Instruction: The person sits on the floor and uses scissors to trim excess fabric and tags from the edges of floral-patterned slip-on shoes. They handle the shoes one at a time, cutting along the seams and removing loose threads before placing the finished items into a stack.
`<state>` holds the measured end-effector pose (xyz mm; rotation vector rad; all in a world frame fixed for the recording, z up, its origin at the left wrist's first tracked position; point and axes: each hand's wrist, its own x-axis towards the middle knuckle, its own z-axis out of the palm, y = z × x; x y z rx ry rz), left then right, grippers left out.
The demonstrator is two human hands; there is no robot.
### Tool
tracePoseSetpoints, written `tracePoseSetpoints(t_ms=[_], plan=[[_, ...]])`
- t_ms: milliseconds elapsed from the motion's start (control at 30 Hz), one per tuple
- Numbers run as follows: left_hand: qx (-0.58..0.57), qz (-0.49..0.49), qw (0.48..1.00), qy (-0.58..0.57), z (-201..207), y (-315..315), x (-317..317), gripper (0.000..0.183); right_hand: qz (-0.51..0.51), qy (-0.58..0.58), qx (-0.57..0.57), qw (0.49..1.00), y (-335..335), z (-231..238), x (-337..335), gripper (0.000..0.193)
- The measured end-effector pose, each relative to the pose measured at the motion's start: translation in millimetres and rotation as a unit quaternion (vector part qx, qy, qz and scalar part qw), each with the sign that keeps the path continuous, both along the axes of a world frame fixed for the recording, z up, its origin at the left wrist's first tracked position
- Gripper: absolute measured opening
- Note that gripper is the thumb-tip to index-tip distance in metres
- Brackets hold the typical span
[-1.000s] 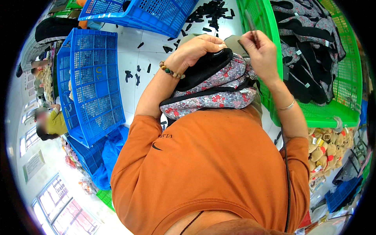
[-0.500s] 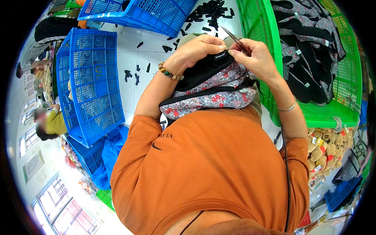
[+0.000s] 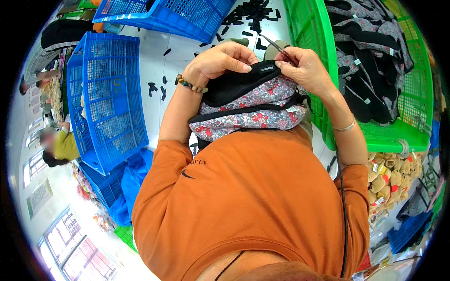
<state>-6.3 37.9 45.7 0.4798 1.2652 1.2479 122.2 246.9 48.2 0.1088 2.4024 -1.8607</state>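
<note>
Across my lap lies a pile of floral fabric pieces in grey, red and white with black trim. The top one, a black-lined floral piece, has a small black label near its upper edge. My left hand grips this edge left of the label, thumb on top. At the label's right end, my right hand pinches the same edge between thumb and forefinger. It also keeps a pair of slim metal scissors in its palm, with the points toward the upper left, off the fabric.
A green crate on my right holds many similar floral and black pieces. Blue crates stand at left and ahead. Black scraps litter the pale floor. Tan plush items lie at right; a person in yellow-green is far left.
My left hand has slid left along the edge, away from my right hand. The black edge is now stretched wider, and the label shows more fully. The scissors have dipped slightly.
</note>
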Motion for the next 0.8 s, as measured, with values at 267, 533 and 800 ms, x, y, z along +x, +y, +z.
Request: tracePoseSetpoints(t_ms=[267,533,800], plan=[[0.048,-0.025,0.998,-0.041,-11,1,-6,0.025,-0.011,0.058,-0.002,0.998,-6,-12,0,0.015],[0.049,0.011,0.997,-0.055,-15,4,-8,0.033,0.007,0.058,0.008,0.998,-12,-12,-1,0.016],[0.054,0.01,0.998,-0.023,-25,5,-11,0.032,0.066,-0.035,-0.159,0.984,-4,-23,-4,0.018]])
